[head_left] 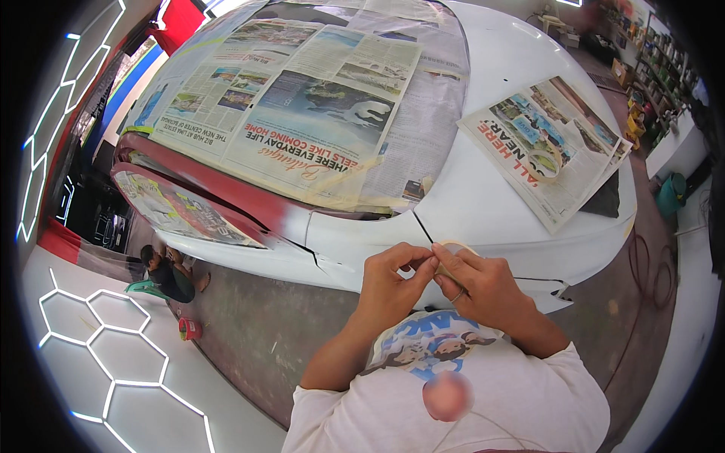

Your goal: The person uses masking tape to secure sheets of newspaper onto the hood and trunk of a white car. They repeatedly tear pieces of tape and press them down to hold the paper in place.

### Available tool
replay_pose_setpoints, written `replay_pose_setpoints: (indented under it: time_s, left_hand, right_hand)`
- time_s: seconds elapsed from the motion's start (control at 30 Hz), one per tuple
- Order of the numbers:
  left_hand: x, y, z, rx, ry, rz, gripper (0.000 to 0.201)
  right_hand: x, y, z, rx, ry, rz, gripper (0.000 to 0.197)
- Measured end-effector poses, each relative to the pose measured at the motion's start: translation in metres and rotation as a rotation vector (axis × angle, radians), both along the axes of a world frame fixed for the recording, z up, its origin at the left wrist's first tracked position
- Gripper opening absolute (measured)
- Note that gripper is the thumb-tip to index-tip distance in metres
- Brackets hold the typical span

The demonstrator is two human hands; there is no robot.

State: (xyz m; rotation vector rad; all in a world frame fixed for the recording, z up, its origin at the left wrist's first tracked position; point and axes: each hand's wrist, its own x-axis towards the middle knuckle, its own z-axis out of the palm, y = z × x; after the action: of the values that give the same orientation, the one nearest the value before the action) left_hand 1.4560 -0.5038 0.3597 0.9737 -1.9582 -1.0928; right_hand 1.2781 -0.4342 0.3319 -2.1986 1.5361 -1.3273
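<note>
Hands [482,281] close together, pale tape roll [458,246] mostly out of sight behind them.

Car body [462,200] wht w/ red patch, held tape roll [458,247] lt tan, shirt [521,385] wht w/ blu print.

I watch through the left fisheye on the wearer's head, facing steeply down and forward over the white printed T-shirt [521,392] at the lower edge. The left hand [393,281] and right hand [482,282] sit close to the lens, just below centre; the newspaper-masked car [468,196] spreads beyond them. Hexagonal wall lights [113,381] fall near my curved left rim.
</note>
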Motion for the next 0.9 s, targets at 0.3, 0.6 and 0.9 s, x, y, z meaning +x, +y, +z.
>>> replay_pose_setpoints:
  time_s: [0.3, 0.6, 0.9]
  left_hand:
    - [-0.015, -0.03, 0.033, -0.068, -0.07, -0.078, 0.013]
    - [-0.037, -0.143, 0.105, 0.031, -0.042, -0.291, 0.017]
    - [-0.06, -0.314, 0.144, 0.008, -0.177, -0.486, 0.015]
  right_hand:
    - [0.001, -0.002, 0.02, 0.184, -0.285, -0.039, 0.084]
    - [-0.001, -0.038, 0.015, -0.086, -0.435, -0.031, 0.104]
    - [0.06, -0.114, 0.059, 0.175, -0.601, -0.261, 0.092]
